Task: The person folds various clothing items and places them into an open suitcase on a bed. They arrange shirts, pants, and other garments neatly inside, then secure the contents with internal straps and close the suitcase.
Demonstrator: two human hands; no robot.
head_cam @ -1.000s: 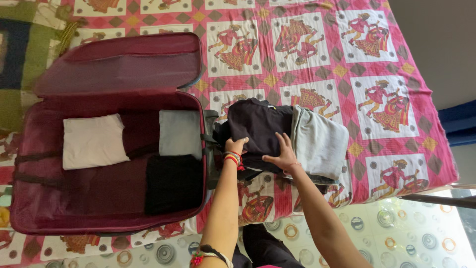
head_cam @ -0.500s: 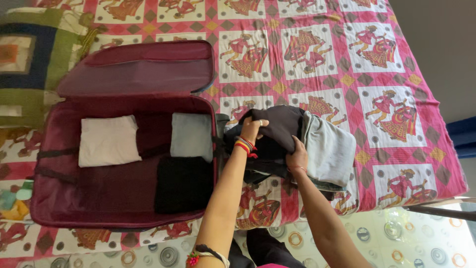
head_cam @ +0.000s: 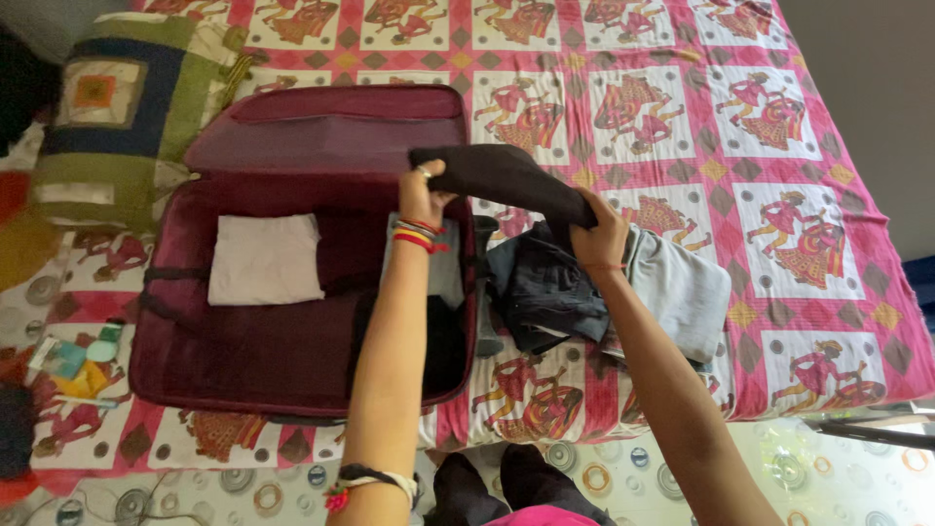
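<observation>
While lifted, both hands (head_cam: 426,200) (head_cam: 596,237) clutch a dark folded garment (head_cam: 502,175).

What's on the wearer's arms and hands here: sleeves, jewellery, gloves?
Both arms are bare, with no sleeves or gloves in view. The left hand has a ring on one finger and a stack of red and yellow bangles at the wrist, plus a dark band with a red and white ornament further up the forearm. The right hand shows only a thin red thread at the wrist.
</observation>
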